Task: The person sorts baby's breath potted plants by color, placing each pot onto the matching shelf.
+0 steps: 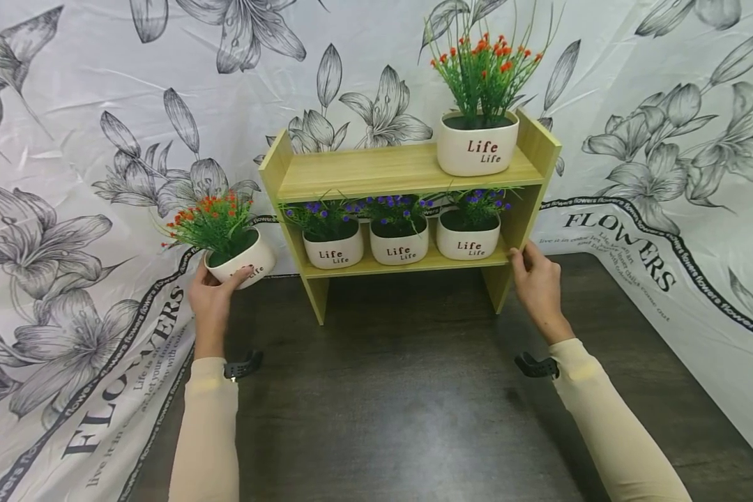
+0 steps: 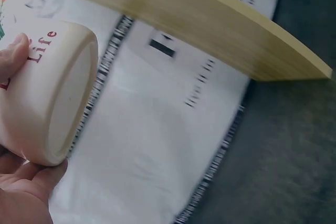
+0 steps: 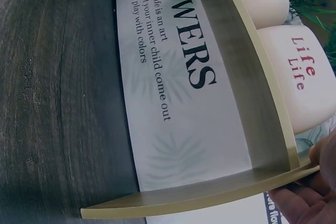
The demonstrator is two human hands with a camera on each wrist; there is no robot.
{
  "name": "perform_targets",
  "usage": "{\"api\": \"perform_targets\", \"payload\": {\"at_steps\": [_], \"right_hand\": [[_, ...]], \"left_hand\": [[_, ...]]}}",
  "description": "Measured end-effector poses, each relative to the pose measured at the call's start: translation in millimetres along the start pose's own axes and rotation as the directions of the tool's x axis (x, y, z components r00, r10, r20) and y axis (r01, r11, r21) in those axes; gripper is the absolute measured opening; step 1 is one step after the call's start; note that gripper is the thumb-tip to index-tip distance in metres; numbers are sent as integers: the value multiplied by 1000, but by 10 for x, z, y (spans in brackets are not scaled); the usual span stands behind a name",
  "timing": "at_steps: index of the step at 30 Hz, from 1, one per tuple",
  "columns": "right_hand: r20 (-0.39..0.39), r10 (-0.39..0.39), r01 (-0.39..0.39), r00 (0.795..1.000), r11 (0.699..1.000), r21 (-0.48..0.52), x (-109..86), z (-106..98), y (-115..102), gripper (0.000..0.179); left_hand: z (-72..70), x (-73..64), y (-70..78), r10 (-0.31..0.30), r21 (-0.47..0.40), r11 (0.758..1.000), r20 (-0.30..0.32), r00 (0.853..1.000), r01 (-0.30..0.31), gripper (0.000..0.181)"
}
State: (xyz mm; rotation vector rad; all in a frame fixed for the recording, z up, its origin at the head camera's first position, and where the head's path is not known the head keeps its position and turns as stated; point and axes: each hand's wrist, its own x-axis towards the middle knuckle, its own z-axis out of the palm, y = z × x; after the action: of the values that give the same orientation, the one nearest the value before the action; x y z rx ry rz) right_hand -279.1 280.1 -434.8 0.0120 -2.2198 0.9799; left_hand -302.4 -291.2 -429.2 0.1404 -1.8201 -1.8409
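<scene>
A white flowerpot [image 1: 259, 259] with red-orange flowers tilts in my left hand [image 1: 210, 300], left of the wooden shelf [image 1: 358, 164]. My left thumb lies across its "Life" lettering, and the left wrist view shows the pot's pale underside [image 2: 71, 106] with fingers beneath it. My right hand [image 1: 537, 287] pinches the front edge of the shelf's right side panel, level with the lower board. In the right wrist view, thumb and fingers [image 3: 294, 203] straddle that panel. Another red-flowered pot [image 1: 477, 148] stands at the right end of the upper board.
Three white pots with purple flowers, left [image 1: 334, 245], middle [image 1: 399, 244] and right [image 1: 468, 238], line the lower board. The shelf stands on a dark wooden table [image 1: 389, 404]. Behind it hangs a white cloth [image 1: 376, 77] printed with grey flowers, which also runs along both sides.
</scene>
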Motion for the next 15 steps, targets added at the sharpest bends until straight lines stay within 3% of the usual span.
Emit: {"api": "perform_targets", "payload": {"at_steps": [6,15], "right_hand": [[5,-2,2,1000,1000,1,-11,-4,1,27],[2,-14,14,1000,1000,-7,-1,-1,4,26]], "left_hand": [[22,-14,361,49,-91,995,-16,999,-50,63],[55,-37,844,143,-130,980,-55,988,-149,57]]}}
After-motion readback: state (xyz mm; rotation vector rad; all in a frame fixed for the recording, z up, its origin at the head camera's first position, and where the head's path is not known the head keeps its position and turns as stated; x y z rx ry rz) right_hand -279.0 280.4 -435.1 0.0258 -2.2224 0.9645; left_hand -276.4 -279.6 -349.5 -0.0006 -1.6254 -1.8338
